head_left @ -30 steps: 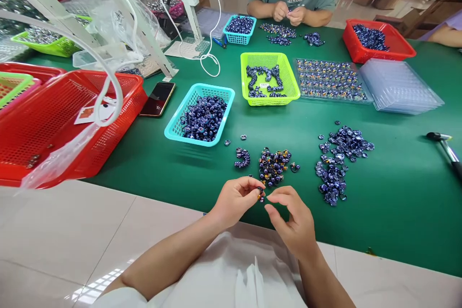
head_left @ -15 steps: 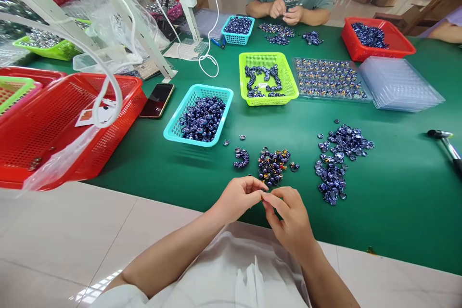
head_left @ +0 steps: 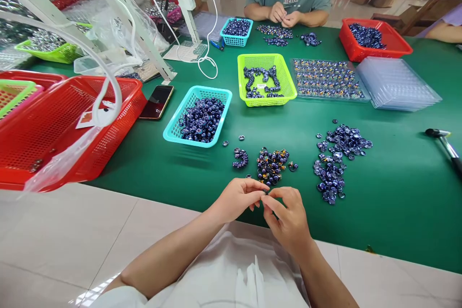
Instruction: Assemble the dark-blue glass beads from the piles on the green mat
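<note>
My left hand [head_left: 242,198] and my right hand [head_left: 288,215] meet at the table's near edge, thumbs and fingers pinched together. Between their fingertips is a small dark shiny round part [head_left: 265,192], mostly covered by the fingers. Just beyond them lies a heap of dark blue parts with orange bits [head_left: 271,166]. A curved row of dark rings [head_left: 240,158] sits to its left. Off to the right, a pile of flat dark blue caps [head_left: 332,175] spreads over the green table [head_left: 382,192].
A blue basket [head_left: 169,132] of dark rings, a lime basket [head_left: 288,89] and a filled clear tray [head_left: 328,79] stand beyond. Red baskets [head_left: 119,120] and a phone [head_left: 157,102] are left; a hammer [head_left: 445,144] lies right. Another person's hands [head_left: 285,14] work across the table.
My hands stay pinched together in nearly the same place, with slight finger movement around the small part. The view has shifted slightly.
</note>
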A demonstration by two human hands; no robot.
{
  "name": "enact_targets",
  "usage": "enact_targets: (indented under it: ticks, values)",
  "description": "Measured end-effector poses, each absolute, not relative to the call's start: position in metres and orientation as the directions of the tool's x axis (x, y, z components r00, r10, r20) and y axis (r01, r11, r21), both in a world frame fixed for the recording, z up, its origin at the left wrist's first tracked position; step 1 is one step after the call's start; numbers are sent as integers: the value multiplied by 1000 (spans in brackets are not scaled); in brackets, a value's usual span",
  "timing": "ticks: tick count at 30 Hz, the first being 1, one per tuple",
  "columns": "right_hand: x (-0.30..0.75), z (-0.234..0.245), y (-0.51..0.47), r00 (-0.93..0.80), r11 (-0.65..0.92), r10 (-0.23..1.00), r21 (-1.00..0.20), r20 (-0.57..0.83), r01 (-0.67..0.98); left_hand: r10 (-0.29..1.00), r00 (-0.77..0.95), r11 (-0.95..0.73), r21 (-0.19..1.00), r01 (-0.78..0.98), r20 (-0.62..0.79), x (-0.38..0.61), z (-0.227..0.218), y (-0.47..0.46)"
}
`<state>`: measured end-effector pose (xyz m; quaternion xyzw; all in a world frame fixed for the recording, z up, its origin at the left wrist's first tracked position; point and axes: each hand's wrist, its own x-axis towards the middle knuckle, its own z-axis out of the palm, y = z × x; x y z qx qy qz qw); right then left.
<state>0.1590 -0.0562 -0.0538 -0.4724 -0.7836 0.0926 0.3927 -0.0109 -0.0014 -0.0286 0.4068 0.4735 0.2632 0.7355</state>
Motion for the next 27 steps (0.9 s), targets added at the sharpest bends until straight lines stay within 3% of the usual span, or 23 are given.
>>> enact_targets:
  ticks: [5, 11, 18, 27]
  values:
    - [157, -49, -54, -106, 436, 862, -617, 496, 656, 806, 397, 489, 872, -26, -440, -11, -27, -4]
    - [157, -39, -54, 52, 143, 981, -884, 185, 445, 881, 325, 360, 933, 8, -343, -7, -32, -17]
    - [160, -39, -49, 64, -38, 998, -964, -22, 264, 930, 273, 237, 970, 60, -245, -3, -34, -24]
    - [164, -43, -49, -38, 78, 997, -968, 71, 239, 909, 290, 311, 950, 6, -299, -8, -26, -18]
